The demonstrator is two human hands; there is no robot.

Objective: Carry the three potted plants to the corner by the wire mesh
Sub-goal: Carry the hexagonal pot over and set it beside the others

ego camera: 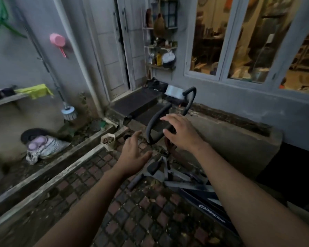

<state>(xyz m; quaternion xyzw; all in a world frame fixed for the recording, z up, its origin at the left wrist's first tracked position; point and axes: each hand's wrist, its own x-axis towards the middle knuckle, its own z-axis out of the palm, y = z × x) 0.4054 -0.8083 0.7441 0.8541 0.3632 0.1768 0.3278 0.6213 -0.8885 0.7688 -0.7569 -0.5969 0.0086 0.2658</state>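
A small cream hexagonal pot (107,141) filled with brownish bits stands on the brick paving beside the concrete curb. No leafy plant or wire mesh shows in this view. My left hand (133,152) is stretched forward with straight fingers, to the right of the pot and a little nearer me, holding nothing. My right hand (179,132) hovers with spread fingers over the black padded handlebar (156,118) of an exercise machine; whether it touches the bar I cannot tell.
The exercise machine's frame (194,186) lies across the paving at right. A concrete curb (61,173) and gutter run along the left. A doorstep mat (136,102), a brush (69,113), a sack (48,146), a shelf rack (161,50) and windows (239,41) stand around.
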